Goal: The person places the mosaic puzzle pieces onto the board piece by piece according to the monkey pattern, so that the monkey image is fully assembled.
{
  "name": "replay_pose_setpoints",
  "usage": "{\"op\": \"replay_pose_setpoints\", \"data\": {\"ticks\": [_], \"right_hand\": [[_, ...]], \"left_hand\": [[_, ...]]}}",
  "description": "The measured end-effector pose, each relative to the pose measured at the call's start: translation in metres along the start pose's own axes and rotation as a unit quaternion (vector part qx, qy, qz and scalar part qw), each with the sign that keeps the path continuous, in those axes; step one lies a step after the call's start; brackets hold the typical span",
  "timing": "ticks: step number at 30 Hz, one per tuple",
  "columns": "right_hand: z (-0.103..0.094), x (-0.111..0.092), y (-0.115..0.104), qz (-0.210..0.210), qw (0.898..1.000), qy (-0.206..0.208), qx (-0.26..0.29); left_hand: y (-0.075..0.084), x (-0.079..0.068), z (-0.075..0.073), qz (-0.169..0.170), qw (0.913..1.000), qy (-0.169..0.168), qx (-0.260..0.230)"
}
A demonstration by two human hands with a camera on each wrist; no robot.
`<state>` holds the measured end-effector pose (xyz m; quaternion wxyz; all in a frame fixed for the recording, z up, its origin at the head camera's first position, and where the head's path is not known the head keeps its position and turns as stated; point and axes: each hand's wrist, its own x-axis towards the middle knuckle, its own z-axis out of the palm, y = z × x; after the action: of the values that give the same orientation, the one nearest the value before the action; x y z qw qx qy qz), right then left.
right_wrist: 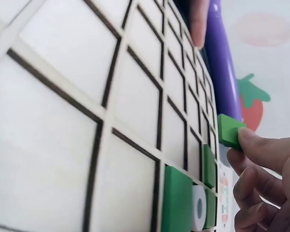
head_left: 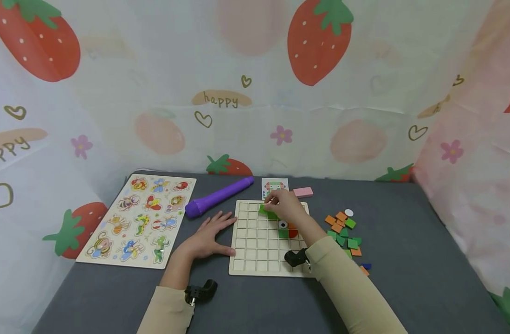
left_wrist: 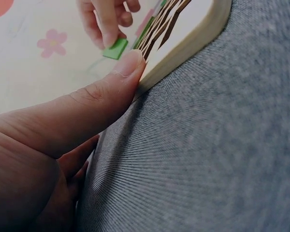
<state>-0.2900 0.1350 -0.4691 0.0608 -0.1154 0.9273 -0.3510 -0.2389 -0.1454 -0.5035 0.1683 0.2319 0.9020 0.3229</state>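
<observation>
The left hand (head_left: 206,239) lies spread, its thumb touching the left edge of the gridded board (head_left: 249,260). Farther off, near the board's far edge, the right hand (head_left: 286,207) pinches a green tile (right_wrist: 227,130): thin, bright, squarish, without clear long axis, apparently raised off the grid. Beyond lies a printed card (head_left: 269,183).

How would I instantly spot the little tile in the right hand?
Find the pale gridded board on the dark table. Near its far edge, the right hand pinches a small bright-green tile. Other green tiles lie on the board or beside it; this alone is held.
</observation>
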Motion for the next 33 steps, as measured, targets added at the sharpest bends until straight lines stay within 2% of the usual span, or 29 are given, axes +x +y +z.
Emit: {"op": "replay_pose_setpoints", "data": {"ticks": [6, 14, 22, 33], "right_hand": [[0.006, 0.001, 0.0, 0.019, 0.999, -0.009, -0.043], [0.009, 0.0, 0.002, 0.03, 0.996, -0.023, -0.075], [-0.005, -0.011, 0.005, 0.017, 1.0, 0.0, -0.004], [-0.024, -0.032, 0.017, 0.007, 0.999, 0.024, 0.021]], "left_hand": [[0.001, 0.001, 0.0, 0.004, 1.0, -0.001, 0.006], [0.003, 0.004, 0.001, 0.011, 0.9999, 0.001, 0.005], [0.002, 0.005, 0.002, 0.017, 0.9998, 0.001, 0.006], [-0.002, 0.002, 0.003, 0.016, 0.9999, 0.004, 0.002]]}}
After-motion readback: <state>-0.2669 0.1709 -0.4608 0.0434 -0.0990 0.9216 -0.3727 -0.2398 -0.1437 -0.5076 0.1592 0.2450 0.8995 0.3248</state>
